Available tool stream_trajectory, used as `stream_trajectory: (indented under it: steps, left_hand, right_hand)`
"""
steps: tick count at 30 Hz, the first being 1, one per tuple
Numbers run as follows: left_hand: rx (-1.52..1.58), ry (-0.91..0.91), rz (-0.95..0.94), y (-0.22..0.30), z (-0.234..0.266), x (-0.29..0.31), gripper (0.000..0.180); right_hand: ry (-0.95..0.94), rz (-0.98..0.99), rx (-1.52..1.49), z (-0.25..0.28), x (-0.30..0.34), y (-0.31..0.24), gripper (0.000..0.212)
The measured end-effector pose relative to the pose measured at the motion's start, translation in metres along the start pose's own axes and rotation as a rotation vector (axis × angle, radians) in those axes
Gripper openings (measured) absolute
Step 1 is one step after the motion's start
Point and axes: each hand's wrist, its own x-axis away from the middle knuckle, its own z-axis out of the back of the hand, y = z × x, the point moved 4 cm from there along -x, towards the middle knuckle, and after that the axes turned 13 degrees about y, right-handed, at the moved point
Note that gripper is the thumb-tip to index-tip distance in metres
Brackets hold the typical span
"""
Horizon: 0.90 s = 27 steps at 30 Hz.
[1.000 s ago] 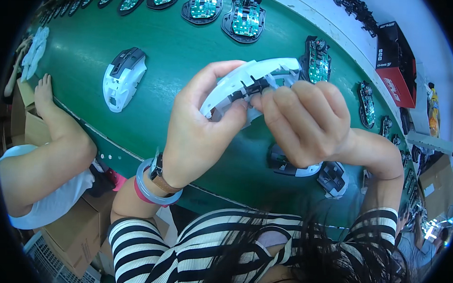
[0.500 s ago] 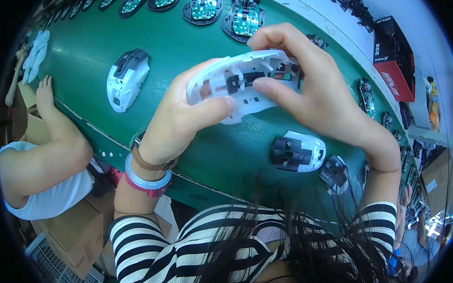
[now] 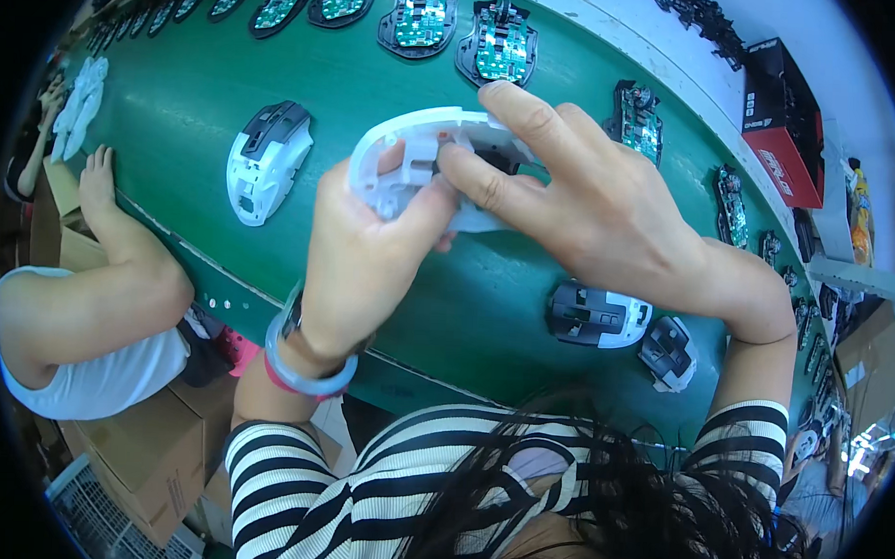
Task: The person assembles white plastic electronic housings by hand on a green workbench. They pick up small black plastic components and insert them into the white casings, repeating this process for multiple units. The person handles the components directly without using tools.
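Note:
Between my hands, above the green table, is a white computer mouse shell [image 3: 378, 149], tilted so its hollow inside faces me. My left hand [image 3: 370, 242] grips its left end, thumb on the inner side. My right hand [image 3: 579, 186] reaches across the other end; its thumb and a finger are pressed into or onto the shell, partly hiding the dark part inside. A white and dark grey mouse shell [image 3: 266, 165] lies to the left. Below my right hand rests a second such shell [image 3: 596, 314], with a dark grey cover piece [image 3: 669, 353] beside it.
Mouse bases with green circuit boards [image 3: 418, 20] line the table's far edge, and more boards [image 3: 732, 206] run down the right side. A black and red box [image 3: 785, 124] stands beyond the right edge. Another person's arm [image 3: 124, 239] rests at the left edge near white gloves [image 3: 80, 107].
The shell has turned, showing more of its left end. My right hand has shifted left, its thumb and finger now deeper over the inside. The view has moved slightly.

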Motion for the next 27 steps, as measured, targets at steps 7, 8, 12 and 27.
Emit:
stream_trajectory:
  steps: [7, 8, 12, 27]
  left_hand:
    - [-0.074, -0.018, -0.054, -0.001, 0.008, -0.006, 0.020]
    - [-0.079, -0.039, -0.039, -0.004, 0.011, -0.011, 0.019]
    - [-0.067, -0.007, -0.081, 0.012, 0.008, 0.004, 0.021]
    - [-0.038, -0.177, -0.110, -0.006, 0.006, -0.017, 0.067]
  right_hand:
    - [0.106, 0.042, 0.201, -0.012, 0.003, -0.021, 0.037]
    - [0.136, 0.064, 0.245, -0.016, 0.002, -0.022, 0.034]
    - [0.144, 0.042, 0.102, -0.001, -0.002, -0.020, 0.034]
    - [0.381, -0.456, 0.270, 0.075, 0.081, 0.140, 0.035]
